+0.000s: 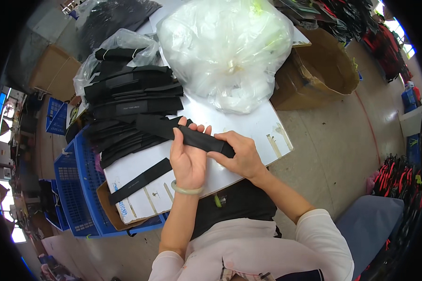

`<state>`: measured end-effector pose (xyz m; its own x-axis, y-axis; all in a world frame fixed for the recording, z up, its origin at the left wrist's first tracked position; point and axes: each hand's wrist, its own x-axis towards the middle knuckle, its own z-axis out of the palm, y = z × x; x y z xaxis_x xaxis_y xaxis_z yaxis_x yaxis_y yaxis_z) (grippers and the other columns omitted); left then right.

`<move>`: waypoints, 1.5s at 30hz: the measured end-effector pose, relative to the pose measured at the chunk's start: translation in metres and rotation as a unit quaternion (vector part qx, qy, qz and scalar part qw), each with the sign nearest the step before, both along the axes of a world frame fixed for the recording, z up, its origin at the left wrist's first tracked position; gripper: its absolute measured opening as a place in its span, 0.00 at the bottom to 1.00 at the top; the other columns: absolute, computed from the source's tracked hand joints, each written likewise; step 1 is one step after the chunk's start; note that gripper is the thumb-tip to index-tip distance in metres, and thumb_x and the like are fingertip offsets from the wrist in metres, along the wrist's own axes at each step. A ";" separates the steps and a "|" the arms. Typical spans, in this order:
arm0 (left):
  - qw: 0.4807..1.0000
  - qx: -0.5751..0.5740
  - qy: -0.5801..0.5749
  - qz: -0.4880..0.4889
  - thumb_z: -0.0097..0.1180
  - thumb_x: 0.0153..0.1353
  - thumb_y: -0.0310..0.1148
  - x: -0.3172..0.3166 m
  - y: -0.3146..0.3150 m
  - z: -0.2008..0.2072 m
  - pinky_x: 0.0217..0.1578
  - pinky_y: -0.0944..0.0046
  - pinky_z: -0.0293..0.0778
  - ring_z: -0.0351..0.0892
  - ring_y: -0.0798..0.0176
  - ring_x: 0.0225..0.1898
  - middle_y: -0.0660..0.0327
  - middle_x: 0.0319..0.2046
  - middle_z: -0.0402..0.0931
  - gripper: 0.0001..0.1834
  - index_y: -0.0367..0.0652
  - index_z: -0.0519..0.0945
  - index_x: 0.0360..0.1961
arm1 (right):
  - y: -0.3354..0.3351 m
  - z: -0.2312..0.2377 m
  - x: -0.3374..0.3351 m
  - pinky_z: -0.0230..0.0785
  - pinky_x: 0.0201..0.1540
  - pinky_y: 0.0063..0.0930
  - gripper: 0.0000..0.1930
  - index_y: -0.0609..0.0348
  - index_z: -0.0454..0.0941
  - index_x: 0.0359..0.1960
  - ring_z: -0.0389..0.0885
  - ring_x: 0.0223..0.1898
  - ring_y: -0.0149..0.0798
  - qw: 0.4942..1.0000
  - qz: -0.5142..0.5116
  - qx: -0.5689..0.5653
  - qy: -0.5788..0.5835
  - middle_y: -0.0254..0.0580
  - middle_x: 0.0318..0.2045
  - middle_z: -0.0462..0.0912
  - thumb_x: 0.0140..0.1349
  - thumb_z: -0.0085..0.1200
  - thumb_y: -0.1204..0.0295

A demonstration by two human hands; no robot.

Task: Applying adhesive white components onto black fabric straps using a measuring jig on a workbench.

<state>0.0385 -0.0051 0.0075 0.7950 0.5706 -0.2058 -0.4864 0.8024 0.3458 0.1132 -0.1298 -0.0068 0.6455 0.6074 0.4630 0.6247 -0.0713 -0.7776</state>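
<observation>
A long black fabric band (pixel 199 139) lies across both my hands above the white tabletop (pixel 258 126). My left hand (pixel 188 157), palm up with a pale green bangle at the wrist, cups the band from below with its fingers curled over the top edge. My right hand (pixel 238 153) pinches the band's right end. The band's left end runs into a pile of similar black bands (pixel 131 100) stacked at the table's left. One flat black strip (pixel 140 180) lies alone on the table by my left forearm.
A big clear plastic bag (pixel 227 49) full of pale material sits at the table's far side. An open cardboard box (pixel 323 65) stands on the floor at right. Blue plastic crates (pixel 79 187) stand at left. A grey-blue seat (pixel 370 225) is at lower right.
</observation>
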 end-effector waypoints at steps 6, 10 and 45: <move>0.999 0.026 0.007 -0.030 0.46 0.70 0.43 0.000 0.004 0.001 0.65 0.46 0.60 0.71 0.57 0.48 0.56 0.41 0.72 0.23 0.35 0.67 0.56 | -0.001 -0.002 0.000 0.75 0.32 0.29 0.20 0.66 0.79 0.38 0.84 0.29 0.43 1.000 0.004 0.011 -0.013 0.48 0.30 0.83 0.45 0.71 0.71; 0.986 0.137 0.008 -0.090 0.49 0.70 0.42 0.004 -0.003 -0.008 0.57 0.50 0.70 0.78 0.51 0.45 0.51 0.39 0.77 0.18 0.33 0.73 0.45 | 0.000 0.002 -0.006 0.75 0.31 0.27 0.16 0.65 0.80 0.36 0.83 0.28 0.41 0.999 -0.008 0.030 0.035 0.47 0.28 0.83 0.45 0.70 0.73; 0.975 0.191 0.102 -0.044 0.57 0.64 0.33 -0.020 0.010 0.017 0.32 0.59 0.80 0.73 0.68 0.19 0.63 0.25 0.71 0.15 0.31 0.77 0.46 | 0.026 0.037 0.064 0.71 0.31 0.22 0.06 0.68 0.74 0.31 0.76 0.29 0.23 0.963 0.031 0.167 0.212 0.39 0.30 0.81 0.60 0.57 0.78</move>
<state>0.0182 0.0049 0.0242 0.8088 0.5685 -0.1506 -0.3111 0.6309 0.7107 0.1772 -0.1042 0.0301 0.7866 0.5139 0.3421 0.2418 0.2534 -0.9366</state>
